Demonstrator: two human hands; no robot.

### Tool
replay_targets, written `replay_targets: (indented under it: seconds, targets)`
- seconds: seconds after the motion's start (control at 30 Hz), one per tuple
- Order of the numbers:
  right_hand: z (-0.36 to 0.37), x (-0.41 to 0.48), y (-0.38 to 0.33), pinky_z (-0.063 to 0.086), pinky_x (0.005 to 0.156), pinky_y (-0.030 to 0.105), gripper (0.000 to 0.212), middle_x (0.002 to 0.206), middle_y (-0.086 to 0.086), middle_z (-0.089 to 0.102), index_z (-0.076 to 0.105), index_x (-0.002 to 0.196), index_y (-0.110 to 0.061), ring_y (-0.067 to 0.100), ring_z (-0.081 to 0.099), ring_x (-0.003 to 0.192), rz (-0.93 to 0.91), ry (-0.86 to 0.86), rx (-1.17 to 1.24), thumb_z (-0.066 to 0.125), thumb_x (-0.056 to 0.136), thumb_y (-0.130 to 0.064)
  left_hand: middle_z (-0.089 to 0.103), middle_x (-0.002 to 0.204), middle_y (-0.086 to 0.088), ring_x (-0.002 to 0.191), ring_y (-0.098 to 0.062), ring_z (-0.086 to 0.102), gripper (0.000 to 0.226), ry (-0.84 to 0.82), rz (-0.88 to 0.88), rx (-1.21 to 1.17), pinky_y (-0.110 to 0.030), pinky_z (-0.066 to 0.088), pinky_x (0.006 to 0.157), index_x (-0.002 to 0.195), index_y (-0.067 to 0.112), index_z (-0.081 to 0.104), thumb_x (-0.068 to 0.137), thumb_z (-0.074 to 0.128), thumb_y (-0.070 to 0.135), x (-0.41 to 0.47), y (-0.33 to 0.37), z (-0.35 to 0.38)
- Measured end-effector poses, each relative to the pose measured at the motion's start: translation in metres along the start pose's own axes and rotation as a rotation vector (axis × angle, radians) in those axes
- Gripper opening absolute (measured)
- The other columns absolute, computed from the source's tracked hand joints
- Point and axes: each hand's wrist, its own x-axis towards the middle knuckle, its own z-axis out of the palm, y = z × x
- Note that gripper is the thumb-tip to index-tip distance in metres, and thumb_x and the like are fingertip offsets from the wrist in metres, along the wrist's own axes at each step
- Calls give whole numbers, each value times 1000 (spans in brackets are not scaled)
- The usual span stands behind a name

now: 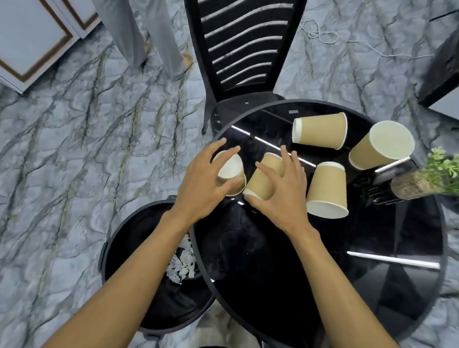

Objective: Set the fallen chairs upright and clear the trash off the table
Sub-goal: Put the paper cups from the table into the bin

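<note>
Now L hand (204, 183) fingers wrap one paper cup (231, 168), R hand (283, 192) fingers grip 2nd cup (265, 175) on table (272, 256).

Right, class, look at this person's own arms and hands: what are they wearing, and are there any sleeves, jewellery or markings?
The left hand and right hand are bare: no gloves, rings, watch or bracelet show. Both forearms are uncovered right down to the bottom edge of the picture, with no sleeve, cuff, tattoo or other marking in view.
</note>
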Motion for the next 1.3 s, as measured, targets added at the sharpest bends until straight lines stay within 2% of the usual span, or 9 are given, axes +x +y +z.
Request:
replay_targets:
  seconds: [0.1, 0.2, 0.37, 0.53, 0.67, 0.87, 1.0, 1.17, 1.3]
  targets:
    - [2, 2, 2, 15, 118, 57, 65, 165, 6, 11, 62, 129, -34, 27, 6, 152, -15, -24, 10, 78, 69, -52, 34, 151, 14, 137, -4, 33, 53, -33, -24, -44, -44, 45, 104, 141, 46, 43, 90, 53, 57, -1, -6, 3]
    - [2, 0, 2, 19, 118, 55, 67, 164, 6, 14, 64, 126, -33, 28, 12, 150, -35, -34, -4, 80, 64, -52, 37, 146, 14, 129, 0, 36, 51, -27, -8, -57, -40, 51, 96, 141, 44, 44, 91, 54, 52, -4, -6, 4]
    - [-4, -15, -5, 25, 116, 51, 61, 160, 6, 24, 67, 121, -33, 28, 24, 144, -18, -8, 15, 80, 65, -55, 38, 144, 14, 125, -9, 45, 50, 4, -26, -60, -40, 53, 92, 140, 45, 44, 92, 56, 50, -19, -5, -4]
    - [-12, -44, -21, 28, 114, 48, 59, 159, -2, 25, 66, 117, -40, 24, 24, 141, -38, -46, 126, 77, 63, -61, 41, 141, 17, 127, -3, 42, 50, 96, -51, -17, -37, 48, 100, 140, 45, 45, 92, 55, 53, -66, 0, -21]
    - [-14, -71, -44, 25, 115, 45, 55, 159, -2, 24, 68, 113, -41, 19, 22, 142, -95, -72, 209, 76, 63, -64, 40, 137, 22, 123, 1, 42, 48, 167, -120, -24, -37, 50, 96, 138, 45, 47, 91, 55, 54, -122, 1, -38]
    - [7, -111, -89, 25, 116, 51, 49, 158, -11, 22, 69, 107, -45, 11, 17, 142, -216, -168, 340, 73, 64, -66, 46, 138, 14, 127, -10, 45, 49, 272, -266, 35, -43, 44, 104, 134, 39, 52, 89, 54, 58, -214, -13, -58]
    - [32, -127, -125, 25, 115, 52, 46, 155, -8, 31, 74, 103, -41, 15, 21, 141, -289, -248, 345, 72, 65, -66, 45, 141, 13, 134, -10, 41, 51, 323, -367, 19, -44, 42, 106, 137, 40, 52, 90, 54, 59, -262, -27, -71]
    - [72, -131, -160, 25, 115, 52, 47, 154, -4, 35, 74, 103, -40, 19, 23, 140, -327, -343, 320, 69, 65, -67, 47, 139, 11, 130, -9, 44, 50, 366, -473, 25, -36, 40, 105, 138, 39, 52, 91, 55, 54, -296, -54, -84]
    - [121, -124, -166, 26, 115, 49, 46, 154, -5, 36, 74, 103, -41, 17, 23, 140, -320, -341, 310, 68, 66, -67, 47, 138, 10, 128, -8, 44, 50, 370, -539, 2, -29, 39, 102, 137, 38, 52, 90, 55, 54, -303, -97, -76]
